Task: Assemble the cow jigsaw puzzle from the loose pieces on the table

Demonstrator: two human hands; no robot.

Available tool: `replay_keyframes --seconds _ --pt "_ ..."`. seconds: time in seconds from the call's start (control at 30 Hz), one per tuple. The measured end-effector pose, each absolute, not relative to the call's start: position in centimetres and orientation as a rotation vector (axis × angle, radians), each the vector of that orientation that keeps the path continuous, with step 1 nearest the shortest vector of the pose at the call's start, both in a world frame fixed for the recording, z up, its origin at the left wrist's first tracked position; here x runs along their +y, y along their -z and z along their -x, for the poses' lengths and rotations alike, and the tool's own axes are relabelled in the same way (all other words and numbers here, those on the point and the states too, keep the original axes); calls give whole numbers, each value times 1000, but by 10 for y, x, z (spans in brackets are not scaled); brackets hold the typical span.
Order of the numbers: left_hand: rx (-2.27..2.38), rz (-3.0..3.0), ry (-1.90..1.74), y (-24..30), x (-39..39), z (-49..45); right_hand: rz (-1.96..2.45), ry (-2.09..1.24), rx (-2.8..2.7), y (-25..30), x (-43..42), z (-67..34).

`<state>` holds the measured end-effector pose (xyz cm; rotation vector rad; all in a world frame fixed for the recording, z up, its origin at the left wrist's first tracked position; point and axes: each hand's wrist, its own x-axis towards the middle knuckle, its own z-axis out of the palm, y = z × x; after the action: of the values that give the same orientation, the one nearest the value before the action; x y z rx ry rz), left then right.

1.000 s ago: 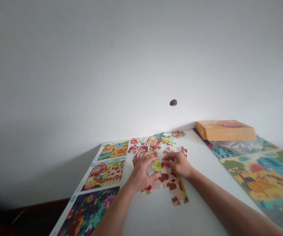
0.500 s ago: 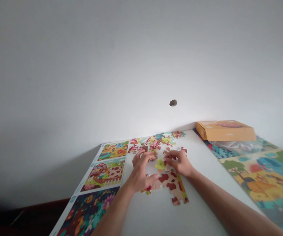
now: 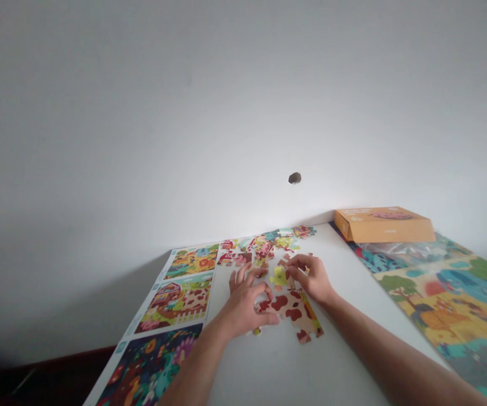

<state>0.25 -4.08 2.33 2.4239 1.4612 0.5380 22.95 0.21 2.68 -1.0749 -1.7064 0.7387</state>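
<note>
My right hand pinches a yellow-green puzzle piece by its right side, just above a joined section of puzzle. That joined section, beige with brown cow patches and a yellow-green strip on its right, lies flat on the table. At its left end rests my left hand, open, with thumb and forefinger apart. Between them shows part of a reddish piece, and the palm hides what is beneath. Loose puzzle pieces lie beyond both hands, some overlapping.
A printed sheet with several pictures, one a farm with a cow, lies along the left edge. At the back right sits an orange box beside a clear plastic bag. A finished-looking animal picture covers the right side. A wall rises behind.
My left hand has shifted right and its thumb and forefinger have moved over the left end of the joined section. The yellow-green piece has moved slightly up and right with my right hand.
</note>
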Motion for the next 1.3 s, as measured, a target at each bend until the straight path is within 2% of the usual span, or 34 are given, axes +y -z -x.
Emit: replay_keyframes --seconds 0.2,0.4,1.0,1.3 --pt "1566 -2466 -786 -21 -34 0 1036 -798 -1776 -34 -4 -226" --pt "1851 -2386 -982 -18 -25 7 947 -866 -2116 -46 -22 -215" --pt "1850 -2355 -923 -18 -27 4 848 -585 -2468 -43 -35 -207" --pt "1795 -2386 -820 -23 -33 -1 719 -663 -2614 -45 -34 -208"
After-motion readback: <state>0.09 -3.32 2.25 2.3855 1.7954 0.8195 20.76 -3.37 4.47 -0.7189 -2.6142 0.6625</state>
